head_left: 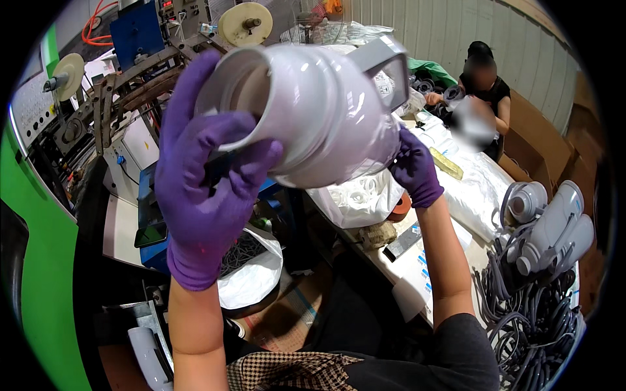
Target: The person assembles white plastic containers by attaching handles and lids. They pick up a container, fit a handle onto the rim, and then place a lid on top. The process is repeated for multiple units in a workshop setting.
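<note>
A glossy pale grey plastic housing (pixel 332 114), shaped like a jug with a wide round neck, is held up in front of me, tilted with its open mouth to the left. A square grey handle (pixel 399 78) sticks out at its far right. My left hand (pixel 212 176), in a purple glove, closes on the rim of the mouth, some fingers curled over the edge. At the other end my gloved right hand (pixel 417 168) grips the housing's lower right side; its fingertips are partly hidden behind it.
On the table to the right lie a white bag of white rings (pixel 358 199), a brown tape roll (pixel 400 207), grey cables (pixel 521 326) and similar housings (pixel 554 228). A bag of dark coils (pixel 248 260) stands below. Machinery (pixel 124 98) fills the left; a person (pixel 489 98) sits across.
</note>
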Demonstrator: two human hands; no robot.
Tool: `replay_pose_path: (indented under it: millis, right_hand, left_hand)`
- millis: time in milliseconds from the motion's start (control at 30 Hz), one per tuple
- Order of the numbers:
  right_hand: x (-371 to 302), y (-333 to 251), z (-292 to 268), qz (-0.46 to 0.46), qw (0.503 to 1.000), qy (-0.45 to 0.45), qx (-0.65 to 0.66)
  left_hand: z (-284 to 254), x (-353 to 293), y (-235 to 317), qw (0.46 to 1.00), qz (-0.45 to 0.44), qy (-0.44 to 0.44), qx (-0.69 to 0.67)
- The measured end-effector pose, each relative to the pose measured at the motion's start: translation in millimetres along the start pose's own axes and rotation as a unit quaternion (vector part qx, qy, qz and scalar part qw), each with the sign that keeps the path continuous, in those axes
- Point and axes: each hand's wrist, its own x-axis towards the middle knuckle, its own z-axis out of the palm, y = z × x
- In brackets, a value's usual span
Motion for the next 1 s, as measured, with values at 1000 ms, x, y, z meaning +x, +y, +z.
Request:
replay_pose_path:
  millis: [1000]
  right_hand:
    - [-39,17,2,-0.378,0.393,0.137,-0.827]
  left_hand:
    - [-14,-56,8,0.977,-0.209,0.028,0.028]
